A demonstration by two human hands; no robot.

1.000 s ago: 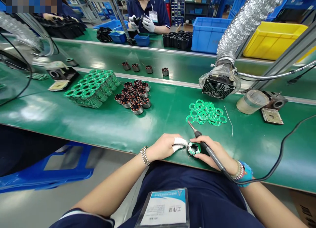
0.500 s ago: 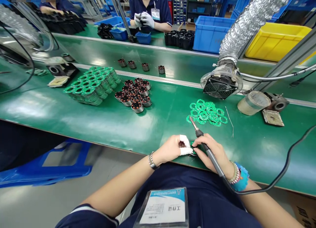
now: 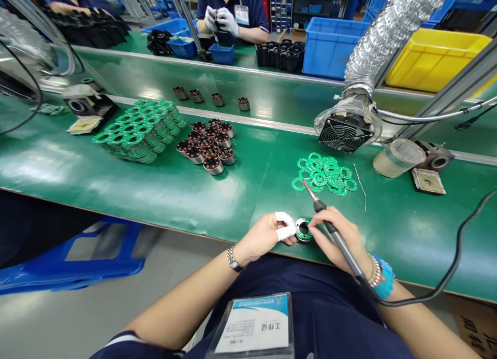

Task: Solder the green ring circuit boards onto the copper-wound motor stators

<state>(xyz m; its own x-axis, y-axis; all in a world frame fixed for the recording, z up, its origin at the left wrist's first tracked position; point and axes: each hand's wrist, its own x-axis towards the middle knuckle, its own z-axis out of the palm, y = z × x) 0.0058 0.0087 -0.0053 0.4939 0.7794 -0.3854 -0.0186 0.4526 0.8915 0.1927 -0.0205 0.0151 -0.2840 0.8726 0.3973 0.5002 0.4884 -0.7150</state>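
Near the table's front edge is a motor stator with a green ring-shaped circuit board on top. My left hand, with white covers on thumb and forefinger, is closed on its left side. A soldering iron lies across my right hand, its tip pointing up and away from me. The thumb and forefinger of that hand pinch at the right rim of the board. Beyond the iron's tip lies a loose heap of green ring boards. A thin strand of solder wire rests to their right.
Copper-wound stators stand grouped left of centre, beside stacked ring boards. A fan on a foil duct hangs at the back right, near a round tub and a soldering iron stand. A gloved co-worker sits opposite.
My fingers have drawn apart a little, so more of the ring board shows between them. The soldering iron has shifted slightly right. The whole view has moved a little.
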